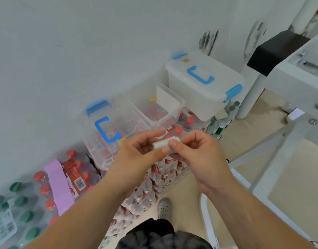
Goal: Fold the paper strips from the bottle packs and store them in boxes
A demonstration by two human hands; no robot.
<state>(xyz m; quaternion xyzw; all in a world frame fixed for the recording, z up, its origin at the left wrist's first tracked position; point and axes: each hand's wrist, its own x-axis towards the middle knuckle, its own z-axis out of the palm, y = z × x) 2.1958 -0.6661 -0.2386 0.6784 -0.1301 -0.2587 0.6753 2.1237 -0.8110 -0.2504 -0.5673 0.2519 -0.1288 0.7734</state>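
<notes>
White paper strip, folded small, is being pinched by the left hand and right hand above the bottle packs; a loosening grip is risking it unfolding or dropping short of the open box at twelve o'clock.

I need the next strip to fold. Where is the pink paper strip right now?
In the head view, the pink paper strip lies at lower left across a pack of red-capped bottles, left of the left hand.

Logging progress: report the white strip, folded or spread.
Folded: the white strip is a compact wad pinched between left hand and right hand.
</notes>
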